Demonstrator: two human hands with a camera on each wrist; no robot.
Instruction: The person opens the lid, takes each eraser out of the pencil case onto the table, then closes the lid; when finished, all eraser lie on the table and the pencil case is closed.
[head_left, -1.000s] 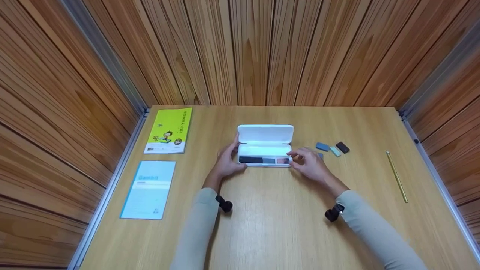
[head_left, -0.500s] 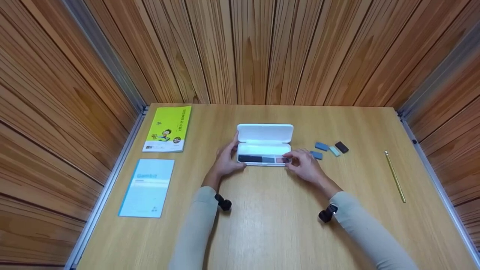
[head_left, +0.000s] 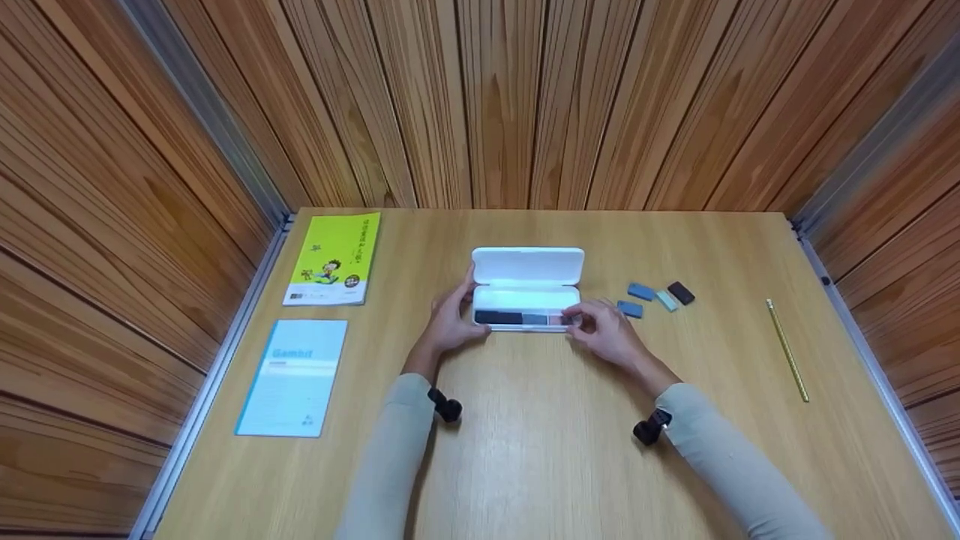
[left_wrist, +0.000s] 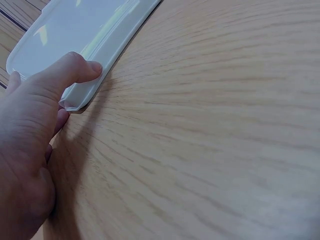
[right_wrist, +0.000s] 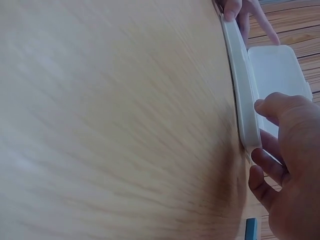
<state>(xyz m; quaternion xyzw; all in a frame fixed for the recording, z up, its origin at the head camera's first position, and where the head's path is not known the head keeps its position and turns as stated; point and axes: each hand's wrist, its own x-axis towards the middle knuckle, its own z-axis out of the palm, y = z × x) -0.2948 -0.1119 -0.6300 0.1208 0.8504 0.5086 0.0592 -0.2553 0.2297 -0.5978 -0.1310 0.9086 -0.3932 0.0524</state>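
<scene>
A white pencil case [head_left: 528,298] lies with its lid raised on the wooden table. My left hand [head_left: 451,321] grips its left end, thumb on the front edge and fingers behind, as the left wrist view also shows. In the front compartment sit a black piece [head_left: 499,317], a grey-blue piece [head_left: 535,319] and a small pinkish and dark eraser [head_left: 555,319]. My right hand [head_left: 611,334] reaches over the right end, thumb and forefinger pinching the eraser, which they partly cover. Its other fingers curl beside the case's end in the right wrist view.
Right of the case lie two blue erasers [head_left: 641,291], a pale green one [head_left: 667,301] and a dark one [head_left: 681,292]. A gold pencil [head_left: 787,350] is farther right. On the left are a yellow-green book [head_left: 334,255] and a light blue notebook [head_left: 292,379].
My right hand has shifted slightly left, farther over the case's right end, uncovering more of the nearer blue eraser. The left hand keeps its grip on the case.
</scene>
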